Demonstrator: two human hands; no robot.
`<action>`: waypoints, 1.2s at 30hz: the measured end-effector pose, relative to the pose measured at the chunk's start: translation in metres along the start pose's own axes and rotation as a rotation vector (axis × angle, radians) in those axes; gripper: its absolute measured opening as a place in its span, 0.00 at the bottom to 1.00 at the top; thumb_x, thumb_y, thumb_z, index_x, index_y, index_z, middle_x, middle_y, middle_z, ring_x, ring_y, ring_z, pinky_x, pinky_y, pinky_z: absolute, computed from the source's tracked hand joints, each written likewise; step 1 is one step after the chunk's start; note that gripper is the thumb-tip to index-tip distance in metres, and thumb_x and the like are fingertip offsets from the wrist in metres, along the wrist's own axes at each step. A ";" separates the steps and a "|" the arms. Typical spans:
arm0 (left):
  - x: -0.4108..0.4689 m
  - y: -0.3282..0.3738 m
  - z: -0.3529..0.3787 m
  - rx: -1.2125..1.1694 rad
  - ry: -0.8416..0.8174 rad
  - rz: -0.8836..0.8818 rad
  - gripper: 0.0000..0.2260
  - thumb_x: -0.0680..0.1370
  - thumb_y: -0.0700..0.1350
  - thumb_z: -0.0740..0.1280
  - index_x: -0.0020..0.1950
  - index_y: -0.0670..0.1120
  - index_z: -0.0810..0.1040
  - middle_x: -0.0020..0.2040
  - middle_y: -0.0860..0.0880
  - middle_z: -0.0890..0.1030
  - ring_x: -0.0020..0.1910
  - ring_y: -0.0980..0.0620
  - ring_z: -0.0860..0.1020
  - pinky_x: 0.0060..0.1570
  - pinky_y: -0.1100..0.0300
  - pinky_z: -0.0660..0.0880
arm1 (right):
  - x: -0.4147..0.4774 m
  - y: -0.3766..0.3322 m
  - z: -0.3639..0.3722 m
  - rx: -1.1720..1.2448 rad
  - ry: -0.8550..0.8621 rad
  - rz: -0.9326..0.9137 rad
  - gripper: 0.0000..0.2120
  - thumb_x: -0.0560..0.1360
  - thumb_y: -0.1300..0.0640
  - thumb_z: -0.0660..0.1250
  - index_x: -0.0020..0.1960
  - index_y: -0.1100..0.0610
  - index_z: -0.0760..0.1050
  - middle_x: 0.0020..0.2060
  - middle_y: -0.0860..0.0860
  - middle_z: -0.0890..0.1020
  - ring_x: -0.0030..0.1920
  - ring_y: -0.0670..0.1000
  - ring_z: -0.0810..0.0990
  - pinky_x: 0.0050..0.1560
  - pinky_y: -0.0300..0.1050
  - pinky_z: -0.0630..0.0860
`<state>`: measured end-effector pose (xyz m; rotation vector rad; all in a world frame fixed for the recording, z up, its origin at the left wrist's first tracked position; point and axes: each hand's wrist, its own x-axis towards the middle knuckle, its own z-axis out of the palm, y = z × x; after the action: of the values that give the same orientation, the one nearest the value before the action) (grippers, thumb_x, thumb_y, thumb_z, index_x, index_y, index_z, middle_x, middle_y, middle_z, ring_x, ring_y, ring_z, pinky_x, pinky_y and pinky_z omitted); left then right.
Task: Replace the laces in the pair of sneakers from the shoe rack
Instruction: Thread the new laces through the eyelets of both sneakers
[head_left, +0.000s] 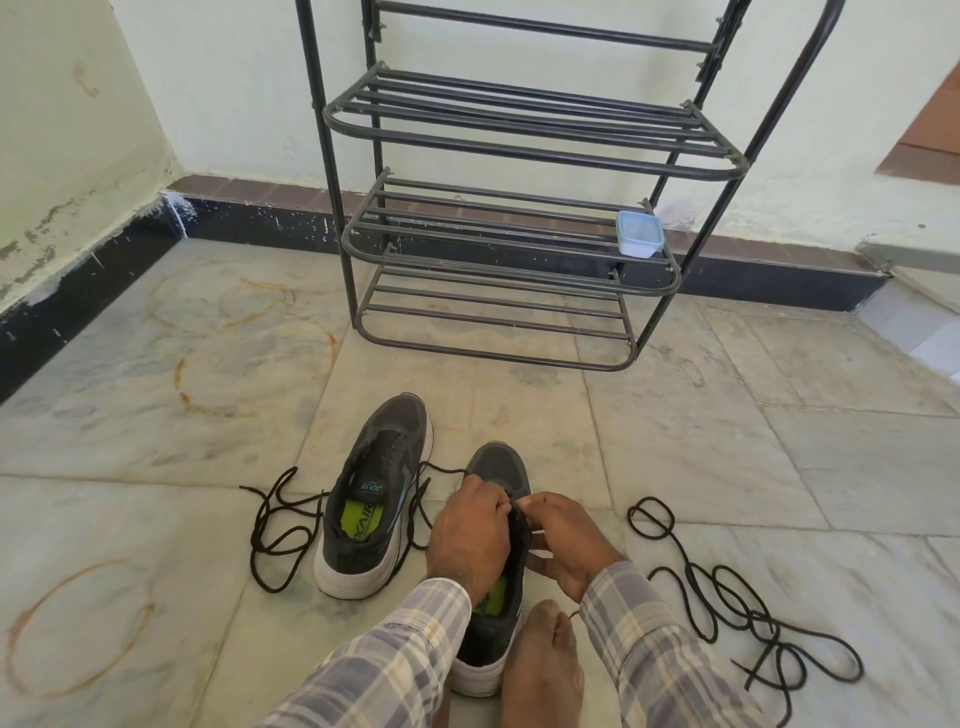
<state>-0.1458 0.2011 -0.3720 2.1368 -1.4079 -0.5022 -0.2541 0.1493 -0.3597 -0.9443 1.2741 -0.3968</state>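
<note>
Two dark grey sneakers with white soles stand on the floor. The left sneaker (375, 499) has no lace in its eyelets and shows a green insole. The right sneaker (498, 470) stands between my hands. My left hand (467, 535) grips its left side near the eyelets. My right hand (566, 540) pinches at the tongue and lace area with curled fingers. A black lace (280, 530) lies looped on the floor around the left sneaker and runs toward my left hand. Another black lace (727, 587) lies tangled on the floor at the right.
A black metal shoe rack (498, 249) stands against the wall ahead, with a small lidded plastic box (639, 234) on its middle shelf. My bare foot (545, 670) presses against the heel of the right sneaker. Rust rings mark the marble floor at the left.
</note>
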 end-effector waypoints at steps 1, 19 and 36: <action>0.000 0.000 -0.001 -0.005 0.000 0.002 0.08 0.84 0.48 0.58 0.57 0.49 0.76 0.55 0.52 0.72 0.49 0.56 0.72 0.53 0.61 0.72 | 0.001 0.001 0.001 -0.009 0.014 -0.006 0.07 0.79 0.62 0.61 0.49 0.59 0.77 0.40 0.56 0.78 0.40 0.53 0.76 0.41 0.45 0.77; -0.008 0.004 -0.008 0.086 0.076 -0.052 0.22 0.75 0.46 0.67 0.67 0.57 0.65 0.67 0.54 0.65 0.68 0.51 0.62 0.71 0.52 0.58 | 0.006 -0.032 -0.022 0.271 0.239 -0.112 0.11 0.78 0.61 0.58 0.36 0.56 0.65 0.27 0.51 0.64 0.24 0.48 0.59 0.28 0.41 0.59; -0.006 0.000 -0.012 -0.038 0.112 -0.173 0.27 0.73 0.43 0.68 0.69 0.56 0.63 0.68 0.53 0.65 0.70 0.51 0.62 0.73 0.50 0.60 | -0.005 -0.046 -0.041 0.369 0.146 -0.105 0.21 0.80 0.49 0.65 0.32 0.53 0.62 0.24 0.49 0.61 0.22 0.48 0.58 0.24 0.41 0.62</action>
<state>-0.1413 0.2089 -0.3625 2.2307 -1.1510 -0.4620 -0.2828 0.1108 -0.3201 -0.6780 1.2308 -0.7664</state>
